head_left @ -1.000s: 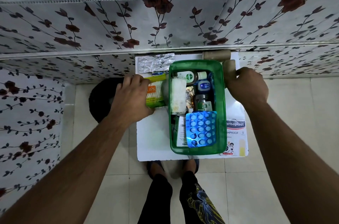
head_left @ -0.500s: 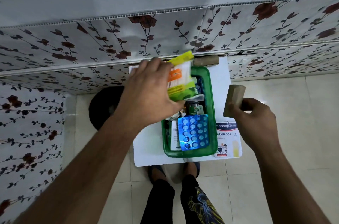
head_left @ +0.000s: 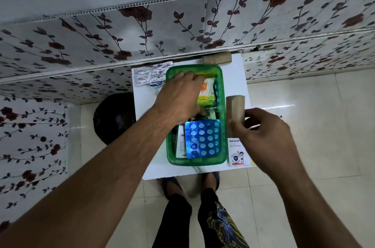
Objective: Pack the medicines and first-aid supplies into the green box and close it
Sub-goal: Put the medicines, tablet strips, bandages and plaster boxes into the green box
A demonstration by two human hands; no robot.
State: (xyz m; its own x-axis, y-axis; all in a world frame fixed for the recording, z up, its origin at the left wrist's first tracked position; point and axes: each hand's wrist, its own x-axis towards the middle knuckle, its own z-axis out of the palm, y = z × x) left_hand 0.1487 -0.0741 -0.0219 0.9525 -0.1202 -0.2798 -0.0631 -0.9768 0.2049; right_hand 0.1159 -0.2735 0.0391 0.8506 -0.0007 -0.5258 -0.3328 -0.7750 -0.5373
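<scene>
The green box (head_left: 222, 105) stands open on a small white table (head_left: 154, 168). My left hand (head_left: 179, 95) is inside its far half, holding a yellow-green pack of cotton swabs (head_left: 207, 93) down on the contents. A blue blister sheet of pills (head_left: 203, 139) lies in the near half over a white leaflet. My right hand (head_left: 263, 132) holds a brown bandage roll (head_left: 235, 109) upright just right of the box. A Hansaplast box (head_left: 237, 152) lies on the table under that hand. A silver blister strip (head_left: 151, 74) lies left of the box's far corner.
A second brown roll (head_left: 217, 59) lies at the table's far edge against the floral wall panel. A dark round object (head_left: 114, 117) sits on the floor left of the table. My feet (head_left: 190, 182) stand on pale tiles at the near edge.
My left hand carried the cotton swab pack from the table's left side up and over, then down into the box. My right hand lifted the brown roll and drew it nearer.
</scene>
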